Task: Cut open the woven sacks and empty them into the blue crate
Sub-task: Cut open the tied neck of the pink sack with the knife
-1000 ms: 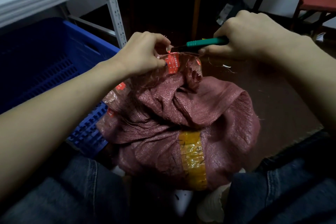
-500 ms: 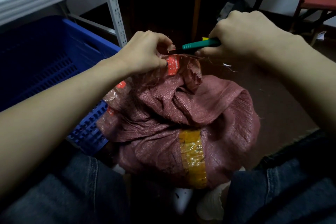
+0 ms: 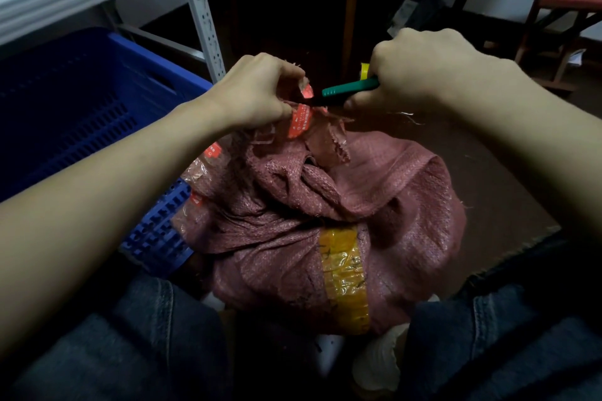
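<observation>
Two strips of yellow tape cross our crumpled reddish woven sack [image 3: 325,205]; our left hand [image 3: 257,88] pinches its torn top, our right hand [image 3: 420,68] grips a green-handled cutter [image 3: 350,88].

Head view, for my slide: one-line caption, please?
Left hand pinches the woven sack at its taped top; right hand cuts there with a green knife, blue crate beside.

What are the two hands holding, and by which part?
The left hand pinches the taped top of the red woven sack. The right hand grips the green cutter by the rear of its handle.
</observation>
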Action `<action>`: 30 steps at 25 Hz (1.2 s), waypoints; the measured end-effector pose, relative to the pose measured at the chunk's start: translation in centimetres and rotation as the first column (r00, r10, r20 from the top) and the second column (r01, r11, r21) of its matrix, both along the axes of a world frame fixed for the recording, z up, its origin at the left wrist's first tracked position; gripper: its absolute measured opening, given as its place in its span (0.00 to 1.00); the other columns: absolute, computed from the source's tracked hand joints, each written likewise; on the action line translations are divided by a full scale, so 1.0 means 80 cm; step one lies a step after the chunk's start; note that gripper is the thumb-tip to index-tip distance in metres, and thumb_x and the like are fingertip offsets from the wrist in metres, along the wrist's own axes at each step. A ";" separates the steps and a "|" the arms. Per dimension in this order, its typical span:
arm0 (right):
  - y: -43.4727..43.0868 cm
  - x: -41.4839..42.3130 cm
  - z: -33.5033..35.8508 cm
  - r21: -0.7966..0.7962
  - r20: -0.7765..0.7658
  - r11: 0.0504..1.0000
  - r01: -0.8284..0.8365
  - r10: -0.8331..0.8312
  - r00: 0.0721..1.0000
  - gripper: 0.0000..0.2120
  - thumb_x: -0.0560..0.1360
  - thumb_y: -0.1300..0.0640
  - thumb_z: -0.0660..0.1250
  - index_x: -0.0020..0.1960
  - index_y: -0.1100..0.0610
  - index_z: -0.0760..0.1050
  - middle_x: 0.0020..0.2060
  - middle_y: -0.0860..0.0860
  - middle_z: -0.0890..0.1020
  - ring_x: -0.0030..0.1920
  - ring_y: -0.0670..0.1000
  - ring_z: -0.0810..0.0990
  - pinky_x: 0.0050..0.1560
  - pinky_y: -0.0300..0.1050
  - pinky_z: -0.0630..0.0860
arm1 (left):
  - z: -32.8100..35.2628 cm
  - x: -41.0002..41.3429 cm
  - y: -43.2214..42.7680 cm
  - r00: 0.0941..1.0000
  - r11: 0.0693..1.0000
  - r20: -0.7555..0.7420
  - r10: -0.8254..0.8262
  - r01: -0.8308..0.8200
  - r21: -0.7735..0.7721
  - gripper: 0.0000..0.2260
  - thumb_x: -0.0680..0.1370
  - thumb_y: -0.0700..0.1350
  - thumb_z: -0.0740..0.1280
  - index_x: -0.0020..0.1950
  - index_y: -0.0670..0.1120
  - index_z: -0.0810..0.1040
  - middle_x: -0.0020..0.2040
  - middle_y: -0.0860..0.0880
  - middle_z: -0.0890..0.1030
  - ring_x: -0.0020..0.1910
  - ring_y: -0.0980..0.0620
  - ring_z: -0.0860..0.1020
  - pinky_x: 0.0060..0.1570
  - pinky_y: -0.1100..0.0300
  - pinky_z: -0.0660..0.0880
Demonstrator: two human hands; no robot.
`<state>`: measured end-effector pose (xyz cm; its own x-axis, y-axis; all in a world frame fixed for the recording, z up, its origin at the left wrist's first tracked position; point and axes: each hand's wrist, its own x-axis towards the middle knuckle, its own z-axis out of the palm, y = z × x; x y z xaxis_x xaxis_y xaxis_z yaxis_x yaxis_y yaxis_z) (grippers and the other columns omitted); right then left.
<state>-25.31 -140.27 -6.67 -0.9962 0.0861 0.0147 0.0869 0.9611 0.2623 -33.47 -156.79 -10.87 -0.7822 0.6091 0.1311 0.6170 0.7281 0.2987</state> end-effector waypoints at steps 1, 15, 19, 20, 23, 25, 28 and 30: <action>-0.001 0.004 -0.002 0.031 0.023 1.000 0.001 -0.002 1.000 0.28 0.72 0.36 0.65 0.57 0.60 0.75 0.51 0.60 0.78 0.53 0.63 0.78 0.42 0.48 0.66 | 0.002 0.001 0.000 1.000 1.000 0.000 0.011 -0.011 0.011 0.25 0.71 0.39 0.70 0.68 0.46 0.72 0.65 0.47 0.76 0.65 0.50 0.73 0.63 0.64 0.64; 0.051 -0.006 0.000 -0.752 0.131 0.620 0.223 -0.192 0.973 0.23 0.69 0.36 0.67 0.35 0.57 0.74 0.19 0.46 0.76 0.18 0.41 0.72 0.18 0.30 0.65 | -0.007 -0.018 -0.007 0.965 0.961 0.209 0.157 -0.198 0.193 0.29 0.70 0.40 0.72 0.70 0.47 0.67 0.50 0.44 0.82 0.52 0.47 0.80 0.58 0.57 0.74; 0.035 -0.036 -0.033 -0.806 0.028 0.576 0.135 -0.190 0.981 0.22 0.64 0.36 0.73 0.37 0.54 0.72 0.32 0.48 0.75 0.33 0.47 0.75 0.32 0.41 0.71 | -0.008 -0.009 0.005 0.956 0.929 0.289 -0.050 -0.061 0.365 0.32 0.70 0.36 0.71 0.71 0.49 0.65 0.36 0.53 0.79 0.32 0.59 0.78 0.39 0.61 0.77; 0.033 -0.042 -0.037 -0.820 0.000 0.564 0.098 -0.171 0.985 0.19 0.64 0.41 0.76 0.36 0.53 0.71 0.33 0.48 0.75 0.36 0.49 0.76 0.36 0.42 0.72 | -0.008 -0.006 0.007 0.955 0.922 0.276 -0.106 -0.009 0.387 0.32 0.70 0.35 0.71 0.71 0.49 0.65 0.38 0.54 0.78 0.32 0.61 0.77 0.37 0.65 0.76; 0.044 -0.053 -0.039 -0.835 -0.063 0.547 0.054 -0.193 0.979 0.16 0.64 0.53 0.79 0.35 0.51 0.70 0.37 0.51 0.77 0.42 0.52 0.78 0.45 0.47 0.76 | -0.005 -0.004 0.008 0.953 0.912 0.214 -0.216 0.119 0.392 0.34 0.71 0.37 0.72 0.74 0.50 0.61 0.54 0.52 0.76 0.42 0.57 0.80 0.46 0.68 0.76; 0.057 -0.053 -0.039 -0.835 -0.074 0.545 0.072 -0.240 0.968 0.16 0.63 0.55 0.79 0.35 0.52 0.71 0.39 0.52 0.78 0.43 0.53 0.79 0.49 0.49 0.77 | -0.003 -0.005 0.006 0.940 0.905 0.218 -0.261 0.159 0.395 0.33 0.73 0.38 0.71 0.74 0.49 0.61 0.58 0.50 0.77 0.47 0.54 0.81 0.54 0.64 0.76; 0.079 -0.050 -0.037 -0.845 -0.062 0.523 0.110 -0.300 0.952 0.15 0.63 0.56 0.80 0.35 0.52 0.72 0.39 0.52 0.79 0.44 0.52 0.79 0.49 0.49 0.77 | 0.001 -0.008 0.000 0.968 0.871 0.126 -0.219 0.135 0.472 0.21 0.75 0.39 0.69 0.67 0.45 0.71 0.51 0.47 0.82 0.48 0.55 0.81 0.54 0.66 0.75; 0.093 -0.046 -0.029 -0.853 -0.083 0.508 0.121 -0.361 0.929 0.16 0.63 0.58 0.79 0.35 0.51 0.71 0.39 0.52 0.78 0.42 0.51 0.78 0.44 0.45 0.77 | 0.006 -0.012 -0.006 0.997 0.848 0.013 -0.081 0.062 0.527 0.14 0.75 0.39 0.68 0.61 0.45 0.75 0.48 0.48 0.81 0.43 0.62 0.78 0.48 0.72 0.74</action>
